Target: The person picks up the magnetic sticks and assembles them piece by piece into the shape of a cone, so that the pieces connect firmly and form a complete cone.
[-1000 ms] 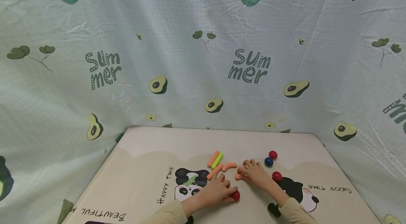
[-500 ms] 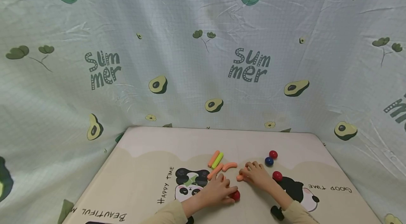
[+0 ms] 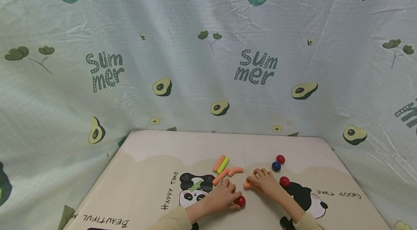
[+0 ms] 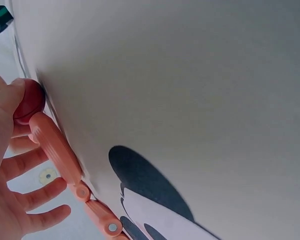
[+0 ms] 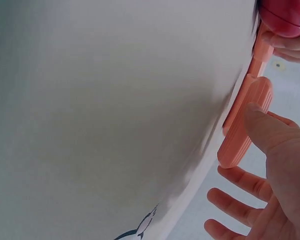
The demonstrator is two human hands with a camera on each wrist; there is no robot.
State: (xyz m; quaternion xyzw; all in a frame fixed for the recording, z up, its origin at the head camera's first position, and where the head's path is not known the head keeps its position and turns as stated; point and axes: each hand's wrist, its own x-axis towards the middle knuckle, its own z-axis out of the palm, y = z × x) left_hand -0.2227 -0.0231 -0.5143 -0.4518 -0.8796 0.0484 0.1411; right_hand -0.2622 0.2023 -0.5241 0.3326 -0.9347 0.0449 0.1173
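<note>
In the head view my left hand (image 3: 219,198) pinches a red ball (image 3: 240,201) near the table's front. The left wrist view shows thumb and index finger on that ball (image 4: 31,102), with the other fingers spread. My right hand (image 3: 267,185), to the right of it, holds a short orange ribbed stick (image 3: 247,185). From the right wrist, the thumb presses along the orange stick (image 5: 238,137) while the lower fingers stay loose. Beyond the left hand lie an orange stick (image 3: 220,176) and a curved orange piece (image 3: 236,171).
Farther back, another orange stick (image 3: 219,163) lies beside a yellow-green stick (image 3: 223,165). Right of the right hand are a blue ball (image 3: 276,166), a red ball (image 3: 280,159) and a nearer red ball (image 3: 284,181). A printed curtain (image 3: 195,59) hangs behind the table (image 3: 150,157).
The right hand has drawn slightly nearer the person with the orange stick. The red ball at the left hand has shifted a touch left; the other pieces lie as before.
</note>
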